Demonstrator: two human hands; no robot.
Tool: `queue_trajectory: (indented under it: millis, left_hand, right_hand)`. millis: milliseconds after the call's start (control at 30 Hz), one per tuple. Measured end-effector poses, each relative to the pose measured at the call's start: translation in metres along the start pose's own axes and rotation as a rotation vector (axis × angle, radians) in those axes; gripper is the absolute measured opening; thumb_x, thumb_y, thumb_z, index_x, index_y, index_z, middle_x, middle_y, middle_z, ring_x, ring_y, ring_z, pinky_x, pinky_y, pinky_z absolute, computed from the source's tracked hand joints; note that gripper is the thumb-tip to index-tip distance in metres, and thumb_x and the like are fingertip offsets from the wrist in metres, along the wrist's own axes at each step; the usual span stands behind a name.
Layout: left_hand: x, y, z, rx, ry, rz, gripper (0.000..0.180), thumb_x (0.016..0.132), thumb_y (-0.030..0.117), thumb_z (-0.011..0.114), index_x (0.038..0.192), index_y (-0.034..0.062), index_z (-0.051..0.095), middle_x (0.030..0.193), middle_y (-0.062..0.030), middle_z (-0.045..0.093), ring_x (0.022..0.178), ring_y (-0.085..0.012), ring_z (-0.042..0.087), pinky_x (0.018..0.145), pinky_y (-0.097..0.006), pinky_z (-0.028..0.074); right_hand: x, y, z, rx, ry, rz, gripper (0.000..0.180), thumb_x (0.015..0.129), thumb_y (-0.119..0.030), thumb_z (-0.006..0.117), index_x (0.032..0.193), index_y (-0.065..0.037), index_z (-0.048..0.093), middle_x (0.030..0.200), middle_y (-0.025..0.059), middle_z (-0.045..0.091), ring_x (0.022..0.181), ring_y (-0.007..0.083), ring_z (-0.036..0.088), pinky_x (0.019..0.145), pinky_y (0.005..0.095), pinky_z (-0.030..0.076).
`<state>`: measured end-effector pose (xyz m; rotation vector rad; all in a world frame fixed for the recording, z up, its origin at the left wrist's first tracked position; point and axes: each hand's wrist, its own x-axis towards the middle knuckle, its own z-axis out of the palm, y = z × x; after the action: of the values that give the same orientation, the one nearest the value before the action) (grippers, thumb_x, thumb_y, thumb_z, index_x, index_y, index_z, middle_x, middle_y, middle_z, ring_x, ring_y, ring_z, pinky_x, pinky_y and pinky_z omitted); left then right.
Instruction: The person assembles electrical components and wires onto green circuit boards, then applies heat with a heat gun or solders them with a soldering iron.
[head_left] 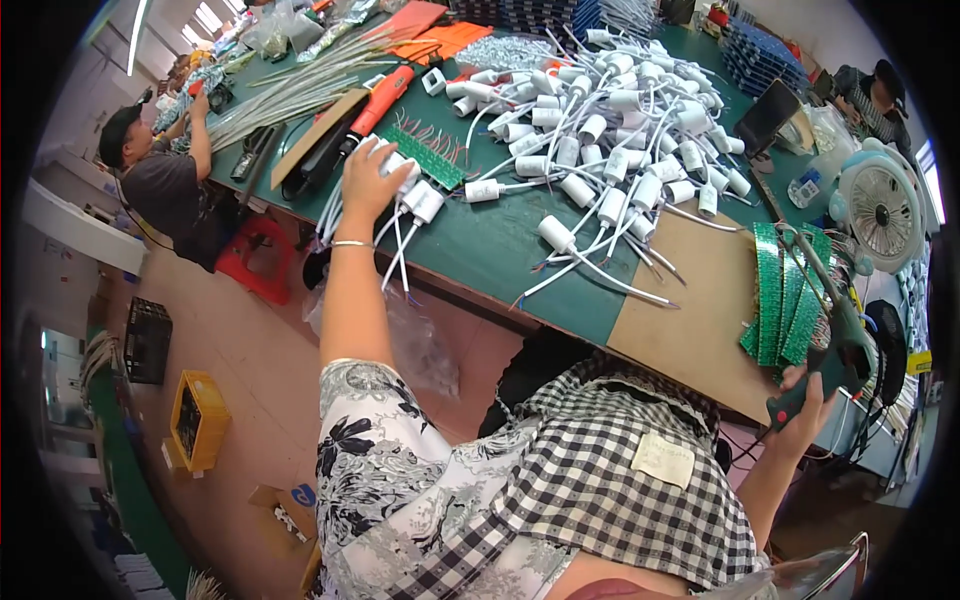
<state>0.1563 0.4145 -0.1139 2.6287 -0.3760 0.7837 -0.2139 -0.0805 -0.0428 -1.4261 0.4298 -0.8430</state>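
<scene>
Components: small white cylindrical parts with trailing white leads (410,195), a few of them bunched at the near left edge of the worktop, their wires hanging over that edge.
Pile: many more white cylinders with leads (600,110), tangled across the middle and far side of the worktop.
Boards: green circuit strips (785,295) stacked at the near right corner; another green strip (425,155) lies just beyond the bunch.
Worktop: long green surface (500,255) with a brown cardboard sheet (700,290) at its near right edge and an orange tool (385,95) towards the far left.
Room: workshop with a bare floor, a red stool (260,260) and a yellow crate (197,420) on it, a white fan (880,205) at right; other people sit at the far left and far right of the worktop.
Left hand: left hand (370,180), fingers spread and curled over the bunched white parts, touching them.
Right hand: right hand (805,405), closed around the red-and-green grip of a hand tool (830,345) beside the green strips.
</scene>
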Motion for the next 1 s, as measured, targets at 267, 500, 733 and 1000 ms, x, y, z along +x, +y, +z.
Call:
queue_trajectory:
  millis: [267,500,733,1000]
  left_hand:
    - [-0.006,-0.001,-0.042,0.286,-0.135,0.020,0.050,0.078,0.040,0.061,0.121,0.0171,0.052,0.132,-0.0087,0.041,0.126,-0.0377,0.029,0.100,-0.055,0.023]
    - [-0.026,0.095,-0.043,0.424,-0.397,0.197,0.048,0.087,0.045,0.044,0.126,0.0158,0.048,0.133,-0.0062,0.043,0.126,-0.0308,0.034,0.101,-0.060,0.017]
    - [-0.011,0.120,-0.036,0.483,-0.374,0.175,0.050,0.084,0.040,0.050,0.126,0.0126,0.046,0.133,-0.0090,0.043,0.122,-0.0337,0.038,0.096,-0.058,0.026]
    - [-0.032,0.298,-0.021,-0.567,-0.364,0.625,0.035,0.075,0.010,0.062,0.110,0.0070,0.057,0.119,-0.0096,0.052,0.109,-0.0288,0.048,0.090,-0.037,0.040]
  right_hand:
    - [-0.013,-0.014,0.056,0.021,-0.182,-0.102,0.039,0.082,-0.023,0.053,0.110,0.002,0.041,0.074,0.0107,0.051,0.070,0.0172,0.048,0.074,0.0333,0.039]
    - [-0.022,-0.006,0.039,0.027,-0.200,0.074,0.044,0.081,-0.022,0.055,0.115,0.000,0.038,0.075,0.0113,0.052,0.067,0.0151,0.048,0.066,0.0294,0.038]
    - [-0.027,-0.043,0.034,0.087,-0.012,0.076,0.040,0.080,-0.014,0.052,0.114,-0.001,0.036,0.089,0.0189,0.053,0.069,0.0178,0.051,0.058,0.0289,0.045]
    - [-0.013,-0.030,-0.010,0.215,0.212,-0.154,0.032,0.082,-0.012,0.048,0.111,0.000,0.039,0.070,0.0121,0.053,0.071,0.0215,0.050,0.075,0.0370,0.040]
